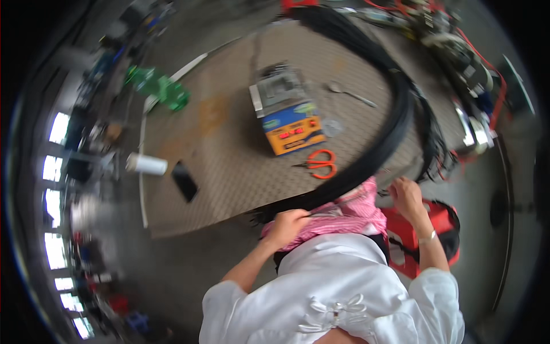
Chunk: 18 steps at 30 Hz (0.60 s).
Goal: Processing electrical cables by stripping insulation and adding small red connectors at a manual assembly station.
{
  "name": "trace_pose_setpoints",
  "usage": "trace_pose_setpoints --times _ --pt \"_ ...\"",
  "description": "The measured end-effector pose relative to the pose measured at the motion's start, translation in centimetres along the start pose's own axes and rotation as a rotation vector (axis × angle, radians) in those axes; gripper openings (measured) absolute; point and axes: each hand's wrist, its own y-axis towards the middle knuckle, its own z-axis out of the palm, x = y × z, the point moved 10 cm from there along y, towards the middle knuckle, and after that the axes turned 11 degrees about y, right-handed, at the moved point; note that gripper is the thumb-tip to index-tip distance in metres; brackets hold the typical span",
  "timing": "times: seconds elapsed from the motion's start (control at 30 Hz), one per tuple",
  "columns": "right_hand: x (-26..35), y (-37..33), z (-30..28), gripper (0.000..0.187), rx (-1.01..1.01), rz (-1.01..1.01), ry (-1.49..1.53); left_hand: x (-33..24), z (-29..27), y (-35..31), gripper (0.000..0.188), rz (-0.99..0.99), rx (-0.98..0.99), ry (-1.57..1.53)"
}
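A thick bundle of long black cables [375, 163] curves along the right side of the table and down over its near edge. My left hand [288, 226] is closed at the table's near edge, by the bundle's end and over a pink checked cloth [355, 213] on my lap. What its fingers pinch, if anything, is too blurred to make out. To the right, my right hand [405, 196] is raised with curled fingers near the table corner, below the hanging cables; its grip is also unclear. Orange-handled scissors [321, 164] lie just beyond the bundle.
On the brown patterned table cover [229, 172] stand a blue-and-orange box [295, 129] with a grey metal device [281, 89], a spoon [352, 94], a phone [185, 182], a white roll [147, 164] and a green bottle [157, 87]. A red bag [435, 229] sits beside my right arm.
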Motion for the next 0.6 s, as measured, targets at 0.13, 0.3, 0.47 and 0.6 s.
trace_pose_setpoints --times 0.13,0.3,0.47,0.6 --pt "16.5 2.7 -0.3 0.021 0.217 -0.372 0.593 -2.4 1.8 1.6 0.014 0.014 -0.139 -0.290" --pt "18.3 3.4 2.2 0.016 0.364 -0.422 0.664 -4.1 -2.0 -0.2 0.013 0.250 -0.232 0.217" --pt "16.2 3.9 1.8 0.010 0.369 -0.302 0.677 -0.9 -3.8 -2.8 0.016 0.182 -0.171 0.151" --pt "13.9 4.0 2.3 0.009 0.393 -0.196 0.706 1.0 -5.3 -2.7 0.015 -0.006 -0.129 -0.120"
